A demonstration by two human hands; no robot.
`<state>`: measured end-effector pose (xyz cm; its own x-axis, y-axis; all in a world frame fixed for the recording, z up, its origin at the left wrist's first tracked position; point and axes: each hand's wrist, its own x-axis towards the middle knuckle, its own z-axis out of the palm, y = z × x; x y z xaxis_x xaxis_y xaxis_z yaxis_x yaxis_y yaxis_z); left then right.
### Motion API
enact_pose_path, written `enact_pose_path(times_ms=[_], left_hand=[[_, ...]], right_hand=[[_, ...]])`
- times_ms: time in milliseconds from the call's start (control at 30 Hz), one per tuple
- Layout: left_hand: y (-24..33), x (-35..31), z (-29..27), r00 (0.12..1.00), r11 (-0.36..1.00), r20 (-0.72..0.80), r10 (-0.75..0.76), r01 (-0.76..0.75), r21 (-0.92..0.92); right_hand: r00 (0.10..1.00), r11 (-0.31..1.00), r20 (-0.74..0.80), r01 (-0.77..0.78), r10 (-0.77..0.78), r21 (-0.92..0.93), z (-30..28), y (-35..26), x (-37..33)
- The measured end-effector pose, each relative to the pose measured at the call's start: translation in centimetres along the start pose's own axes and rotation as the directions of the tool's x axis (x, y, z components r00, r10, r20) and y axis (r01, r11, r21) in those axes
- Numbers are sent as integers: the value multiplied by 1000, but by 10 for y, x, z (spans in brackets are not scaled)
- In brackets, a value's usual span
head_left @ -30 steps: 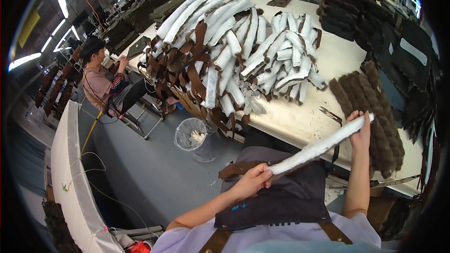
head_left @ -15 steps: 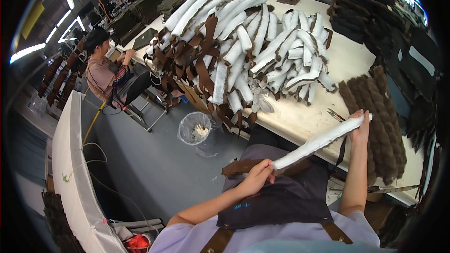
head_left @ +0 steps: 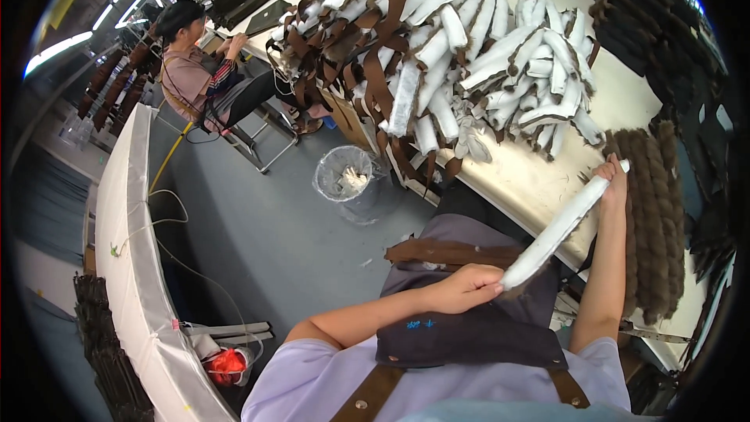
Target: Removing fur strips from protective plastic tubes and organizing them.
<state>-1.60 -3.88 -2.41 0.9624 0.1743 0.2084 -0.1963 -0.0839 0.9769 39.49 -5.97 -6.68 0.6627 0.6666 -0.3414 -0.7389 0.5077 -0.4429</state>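
A long white-backed fur strip [head_left: 553,228] with dark fur along its edge slants across in front of me, held at both ends. My left hand [head_left: 467,289] pinches its near lower end above my lap. The far upper end is gripped by my right hand [head_left: 614,178], fingers closed round it, beside the brown fur strips [head_left: 650,219] lying side by side on the table's right. Over my lap, a brown strip of material [head_left: 453,252] lies across my dark apron [head_left: 469,340]. Beyond my hands rises a big pile of similar white-backed strips [head_left: 539,70].
The white table [head_left: 519,187] runs diagonally ahead. Brown bands [head_left: 379,82] hang off its left side. A lined waste bin [head_left: 341,176] stands on the floor left of me. Farther left, a co-worker [head_left: 195,70] sits at the table. Dark furs [head_left: 652,39] hang at the right.
My view has shifted, so the pile sits farther right. The strip is tilted more steeply, its near end lower and farther right with my left hand; both hands still hold it.
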Motion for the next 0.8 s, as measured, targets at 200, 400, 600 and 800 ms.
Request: enact_pose_path(times_ms=[200, 400, 600, 800], left_hand=[[1, -8, 3, 1000, 1000, -7, -15, 15, -10], [3, -7, -15, 897, 942, -289, -334, 310, -127], [-21, 4, -24, 851, 930, -377, -364, 358, -90], [-7, 2, 5, 928, 978, -308, -209, 194, -79]], right_hand=[[999, 998, -34, -40, 41, 43, -5, 13, 12], [996, 992, -14, 82, -84, -92, 14, 15, 4], [942, 995, 333, 18, -50, 101, -26, -23, 20], [994, 980, -100, 66, -47, 189, -1, -16, 5]])
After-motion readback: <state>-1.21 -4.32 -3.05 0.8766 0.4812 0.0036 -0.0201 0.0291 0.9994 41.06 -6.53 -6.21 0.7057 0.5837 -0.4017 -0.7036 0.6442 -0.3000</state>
